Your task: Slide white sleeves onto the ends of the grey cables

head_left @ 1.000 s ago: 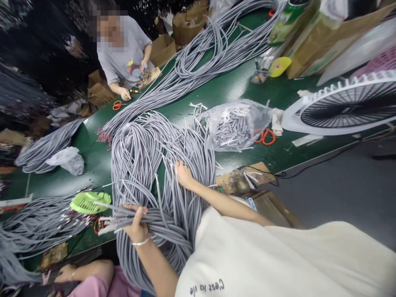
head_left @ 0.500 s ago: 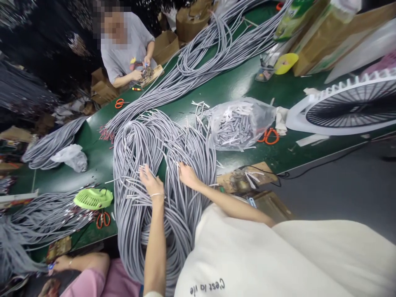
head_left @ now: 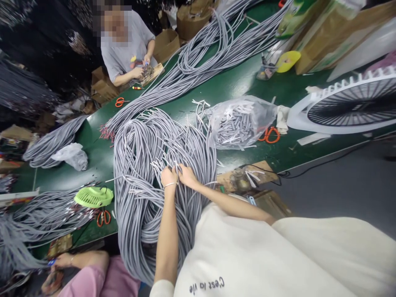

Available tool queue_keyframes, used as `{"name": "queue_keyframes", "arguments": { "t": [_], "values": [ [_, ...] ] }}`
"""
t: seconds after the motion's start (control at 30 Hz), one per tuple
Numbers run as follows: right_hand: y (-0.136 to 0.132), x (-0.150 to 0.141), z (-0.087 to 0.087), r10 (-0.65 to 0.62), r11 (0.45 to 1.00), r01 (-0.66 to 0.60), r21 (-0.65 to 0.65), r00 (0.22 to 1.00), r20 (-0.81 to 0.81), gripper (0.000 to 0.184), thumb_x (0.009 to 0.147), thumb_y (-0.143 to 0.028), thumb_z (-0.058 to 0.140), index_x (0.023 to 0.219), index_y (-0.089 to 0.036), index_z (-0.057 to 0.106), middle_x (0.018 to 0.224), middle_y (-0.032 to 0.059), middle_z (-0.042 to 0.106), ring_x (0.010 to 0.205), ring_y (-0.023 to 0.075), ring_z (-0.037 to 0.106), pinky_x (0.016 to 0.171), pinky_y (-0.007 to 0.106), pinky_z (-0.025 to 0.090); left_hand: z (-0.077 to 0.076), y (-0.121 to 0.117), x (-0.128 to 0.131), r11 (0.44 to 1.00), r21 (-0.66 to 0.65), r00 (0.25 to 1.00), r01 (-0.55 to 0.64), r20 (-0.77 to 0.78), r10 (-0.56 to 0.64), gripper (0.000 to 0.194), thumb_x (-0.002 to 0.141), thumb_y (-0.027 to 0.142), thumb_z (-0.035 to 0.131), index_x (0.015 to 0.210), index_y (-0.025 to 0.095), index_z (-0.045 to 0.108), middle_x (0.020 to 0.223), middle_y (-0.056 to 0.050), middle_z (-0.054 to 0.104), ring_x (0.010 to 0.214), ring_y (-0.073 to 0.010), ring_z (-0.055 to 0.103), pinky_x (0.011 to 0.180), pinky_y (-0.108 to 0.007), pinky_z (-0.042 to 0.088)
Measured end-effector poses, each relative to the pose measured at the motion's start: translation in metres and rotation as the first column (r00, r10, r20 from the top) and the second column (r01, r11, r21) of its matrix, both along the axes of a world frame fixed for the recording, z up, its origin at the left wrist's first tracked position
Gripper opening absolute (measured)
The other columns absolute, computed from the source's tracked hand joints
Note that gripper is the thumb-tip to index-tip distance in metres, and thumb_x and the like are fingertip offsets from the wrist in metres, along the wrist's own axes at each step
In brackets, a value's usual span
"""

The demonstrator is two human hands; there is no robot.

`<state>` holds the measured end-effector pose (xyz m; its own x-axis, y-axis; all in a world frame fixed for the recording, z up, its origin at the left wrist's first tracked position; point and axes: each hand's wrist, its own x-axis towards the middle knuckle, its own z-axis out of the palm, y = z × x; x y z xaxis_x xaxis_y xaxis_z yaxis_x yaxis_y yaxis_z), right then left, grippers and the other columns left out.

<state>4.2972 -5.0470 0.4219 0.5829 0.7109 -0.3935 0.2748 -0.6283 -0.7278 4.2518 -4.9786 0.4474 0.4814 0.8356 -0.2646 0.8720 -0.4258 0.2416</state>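
Note:
A big looped bundle of grey cables (head_left: 131, 222) hangs over the near edge of the green table. My left hand (head_left: 168, 176), with a thin bracelet at the wrist, is closed on several grey cables whose pale ends stick out past the fingers. Right beside it, my right hand (head_left: 187, 176) pinches a grey cable near its end. The fingertips of both hands nearly meet, and how many strands each one grips is partly hidden. Around them lie more loose cable ends of the same bundle.
A plastic bag of short grey tube pieces (head_left: 235, 123) lies right of the bundle, near orange-handled scissors (head_left: 272, 135). A white fan (head_left: 301, 113) stands further right, a green fan (head_left: 93, 197) on the left. Co-workers sit across the table and at lower left.
My left hand has moved right from the left side of the bundle to beside my right hand, and its spread fingers have closed on cables. My right hand has hardly moved.

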Motion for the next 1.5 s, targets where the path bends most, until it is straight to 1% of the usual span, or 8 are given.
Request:
{"name": "queue_keyframes", "arguments": {
  "t": [0.23,0.37,0.5,0.67,0.8,1.0,1.23,1.5],
  "values": [
    [-0.015,-0.011,-0.003,-0.087,0.993,0.091,0.071,0.994,-0.068,0.048,0.089,-0.015,0.03,0.136,-0.007,0.029,0.08,0.0098,0.068,0.069,0.0193,0.064,0.068,0.026,0.046,-0.002,0.011,0.013,1.0,0.02,0.992,-0.005,-0.129,0.007,0.029,0.077,0.037,0.061,0.091,0.013,0.07,0.095,-0.021,0.068,0.1,-0.0353,0.062,0.081,-0.041,0.046],
    [-0.03,-0.005,-0.008,-0.127,0.987,0.126,0.1,0.992,0.0,0.056,0.087,-0.019,0.034,0.14,-0.005,0.024,0.067,0.0062,0.064,0.058,0.0196,0.06,0.06,0.026,0.044,-0.002,0.017,0.014,1.0,-0.003,0.988,0.015,-0.151,-0.016,0.032,0.071,0.041,0.066,0.087,0.013,0.07,0.098,-0.022,0.068,0.099,-0.0362,0.062,0.079,-0.041,0.046],
    [-0.044,0.008,-0.008,-0.131,0.991,0.13,0.038,0.991,0.036,0.059,0.084,-0.023,0.043,0.139,-0.008,0.029,0.067,0.0044,0.062,0.065,0.0209,0.061,0.064,0.027,0.044,-0.001,0.014,0.012,1.0,-0.012,0.991,0.015,-0.136,-0.016,0.033,0.077,0.037,0.059,0.091,0.008,0.068,0.096,-0.024,0.068,0.096,-0.0345,0.064,0.077,-0.038,0.046],
    [-0.049,0.015,-0.008,-0.15,0.985,0.149,0.084,0.989,0.005,0.055,0.083,-0.022,0.047,0.136,-0.013,0.036,0.066,0.0004,0.06,0.07,0.0193,0.061,0.071,0.027,0.044,-0.009,-0.003,0.014,0.997,-0.034,0.997,0.069,-0.043,-0.071,0.031,0.081,0.026,0.055,0.105,0.007,0.061,0.089,-0.014,0.07,0.086,-0.0224,0.066,0.074,-0.027,0.045],
    [-0.049,0.015,-0.012,-0.194,0.972,0.197,0.13,0.98,-0.033,0.05,0.082,-0.02,0.048,0.131,-0.014,0.042,0.061,-0.0029,0.057,0.062,0.0169,0.059,0.069,0.026,0.044,-0.016,-0.007,0.017,0.99,-0.06,0.992,0.129,0.008,-0.129,0.02,0.078,0.032,0.061,0.08,0.013,0.066,0.078,-0.01,0.069,0.078,-0.0198,0.065,0.065,-0.024,0.041],
    [-0.048,0.019,-0.013,-0.228,0.956,0.242,0.166,0.968,-0.1,0.047,0.081,-0.017,0.047,0.127,-0.015,0.044,0.056,-0.0048,0.056,0.059,0.0155,0.058,0.067,0.025,0.044,-0.02,-0.004,0.018,0.983,-0.116,0.99,0.14,0.04,-0.136,0.033,0.075,0.034,0.063,0.049,0.016,0.053,0.049,-0.001,0.053,0.057,-0.015,0.056,0.053,-0.024,0.032],
    [-0.052,0.026,-0.009,-0.263,0.964,0.263,0.044,0.965,-0.013,0.048,0.075,-0.017,0.053,0.123,-0.016,0.048,0.072,0.0003,0.065,0.076,0.0185,0.062,0.068,0.025,0.043,-0.022,-0.017,0.021,0.986,-0.158,0.993,0.059,0.11,-0.042,0.02,0.066,0.031,0.068,0.055,0.017,0.058,0.056,-0.002,0.057,0.068,-0.0183,0.06,0.06,-0.025,0.038],
    [-0.06,0.03,-0.002,-0.207,0.978,0.207,0.011,0.978,-0.008,0.051,0.078,-0.02,0.054,0.128,-0.016,0.043,0.082,0.003,0.067,0.084,0.0196,0.063,0.07,0.027,0.043,-0.028,-0.012,0.023,0.941,-0.33,0.949,-0.075,0.268,0.169,0.02,0.058,0.026,0.069,0.049,0.017,0.053,0.051,-0.001,0.055,0.067,-0.022,0.062,0.064,-0.03,0.045]
  ]
}}
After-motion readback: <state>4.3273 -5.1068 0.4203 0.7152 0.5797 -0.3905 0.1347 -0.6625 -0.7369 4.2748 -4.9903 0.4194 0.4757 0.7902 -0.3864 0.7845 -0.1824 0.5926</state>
